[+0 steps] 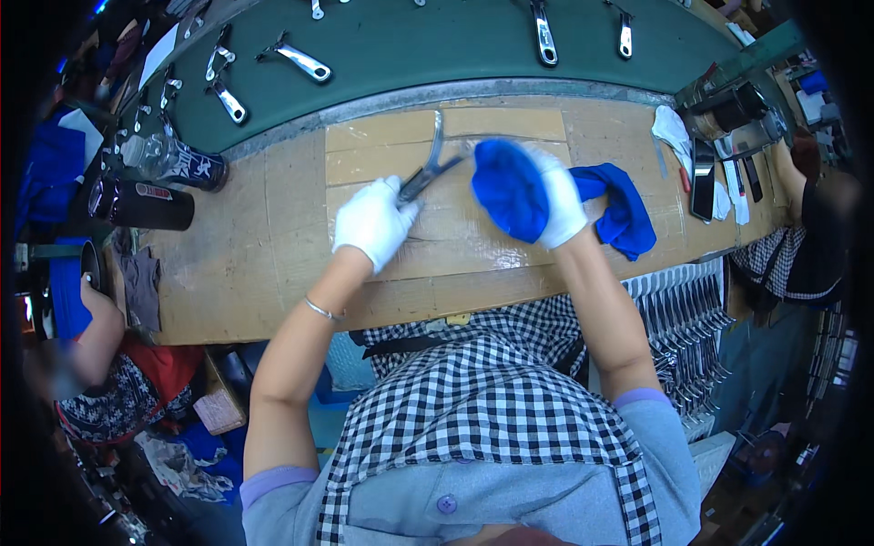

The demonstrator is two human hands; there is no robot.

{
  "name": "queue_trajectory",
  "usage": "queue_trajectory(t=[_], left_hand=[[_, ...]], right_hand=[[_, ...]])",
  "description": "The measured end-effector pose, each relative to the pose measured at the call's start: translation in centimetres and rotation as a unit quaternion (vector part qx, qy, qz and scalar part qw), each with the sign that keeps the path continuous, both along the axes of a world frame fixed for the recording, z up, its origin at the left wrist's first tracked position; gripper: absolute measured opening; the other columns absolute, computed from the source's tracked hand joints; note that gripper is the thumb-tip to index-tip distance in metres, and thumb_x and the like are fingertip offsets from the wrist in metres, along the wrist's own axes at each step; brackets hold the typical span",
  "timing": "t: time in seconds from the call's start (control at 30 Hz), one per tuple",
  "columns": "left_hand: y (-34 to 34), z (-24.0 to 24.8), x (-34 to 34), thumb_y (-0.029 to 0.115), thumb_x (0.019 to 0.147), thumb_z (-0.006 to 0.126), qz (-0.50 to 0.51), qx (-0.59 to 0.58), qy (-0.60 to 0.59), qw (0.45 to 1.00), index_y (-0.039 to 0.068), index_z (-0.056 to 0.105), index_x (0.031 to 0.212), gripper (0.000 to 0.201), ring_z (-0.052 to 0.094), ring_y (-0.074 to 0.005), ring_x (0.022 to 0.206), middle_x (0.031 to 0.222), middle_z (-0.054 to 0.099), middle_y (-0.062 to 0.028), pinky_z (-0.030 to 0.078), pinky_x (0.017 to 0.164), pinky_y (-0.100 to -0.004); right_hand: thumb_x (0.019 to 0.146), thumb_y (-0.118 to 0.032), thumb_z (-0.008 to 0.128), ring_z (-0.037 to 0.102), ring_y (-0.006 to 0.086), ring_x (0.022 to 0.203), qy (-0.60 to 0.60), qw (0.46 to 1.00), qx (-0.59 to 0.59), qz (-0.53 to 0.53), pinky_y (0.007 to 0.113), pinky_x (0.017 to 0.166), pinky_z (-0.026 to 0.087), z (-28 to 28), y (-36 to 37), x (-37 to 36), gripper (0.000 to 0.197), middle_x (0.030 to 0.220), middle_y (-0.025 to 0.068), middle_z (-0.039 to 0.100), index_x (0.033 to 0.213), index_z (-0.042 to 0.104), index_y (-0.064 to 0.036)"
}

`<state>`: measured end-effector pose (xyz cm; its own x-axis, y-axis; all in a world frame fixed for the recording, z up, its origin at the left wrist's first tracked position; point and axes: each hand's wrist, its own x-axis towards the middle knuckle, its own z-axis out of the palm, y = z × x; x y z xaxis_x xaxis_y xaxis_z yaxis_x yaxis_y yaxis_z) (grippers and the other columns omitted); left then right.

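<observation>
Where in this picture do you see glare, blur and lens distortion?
Head view: glare spots on the cardboard; head view: the blue cloth and gloved right hand look slightly smeared; head view: the green surface's near edge bows, corners black.

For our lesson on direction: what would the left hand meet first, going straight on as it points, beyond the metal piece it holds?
Past the metal piece, the left hand would probably meet the grey strip edging the green surface, though depth is unclear.

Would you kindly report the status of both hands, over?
Left hand gripping metal tool. Right hand holding blue cloth beside it, contact unclear. More blue cloth lying right of that hand.
</observation>
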<state>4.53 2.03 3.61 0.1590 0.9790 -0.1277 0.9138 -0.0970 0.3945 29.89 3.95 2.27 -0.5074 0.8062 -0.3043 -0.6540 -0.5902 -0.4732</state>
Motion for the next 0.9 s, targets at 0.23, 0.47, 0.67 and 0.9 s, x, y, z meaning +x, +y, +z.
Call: queue_trajectory(t=[0.23,0.47,0.67,0.9], left_hand=[[0.2,0.2,-0.1,0.04,0.096,0.067,-0.019,-0.011,0.03,0.999,0.004,0.063,0.101,0.037,0.068,-0.038,0.095,0.096,0.071,-0.018,0.054,0.084,-0.0485],[0.0,0.5,-0.3,0.037,0.094,0.067,-0.029,-0.027,0.034,0.999,0.004,0.064,0.103,0.034,0.068,-0.0382,0.096,0.098,0.071,-0.0184,0.054,0.084,-0.0489],[-0.4,0.6,0.0,0.037,0.094,0.067,-0.034,0.016,0.046,0.998,0.005,0.065,0.103,0.033,0.068,-0.0378,0.097,0.1,0.07,-0.0185,0.054,0.085,-0.0482],[-0.6,0.2,-0.2,0.038,0.094,0.067,-0.037,0.025,0.05,0.998,0.005,0.064,0.1,0.033,0.069,-0.0376,0.096,0.1,0.07,-0.018,0.055,0.083,-0.0479]], right_hand=[[0.097,-0.026,0.067,0.07,0.0213,0.097,-0.498,0.829,0.221,-0.123,0.032,0.089,0.054,1.7,1.0,-2.7,0.042,0.113,0.0134,0.073,0.127,0.066,0.0038],[0.087,-0.027,0.07,0.07,0.0334,0.081,-0.69,0.439,0.576,0.008,0.049,0.072,0.055,-0.5,2.1,-3.8,0.018,0.083,0.0107,0.068,0.099,0.067,-0.0144],[0.088,-0.014,0.06,0.069,0.0258,0.08,-0.766,0.165,0.622,-0.018,0.038,0.068,0.054,5.8,4.8,-1.5,0.013,0.083,0.0076,0.068,0.1,0.065,-0.0116],[0.084,-0.019,0.071,0.068,0.0292,0.077,-0.704,0.342,0.623,0.01,0.044,0.064,0.055,2.9,1.7,-5.8,0.033,0.082,0.0092,0.065,0.117,0.066,-0.0176]])
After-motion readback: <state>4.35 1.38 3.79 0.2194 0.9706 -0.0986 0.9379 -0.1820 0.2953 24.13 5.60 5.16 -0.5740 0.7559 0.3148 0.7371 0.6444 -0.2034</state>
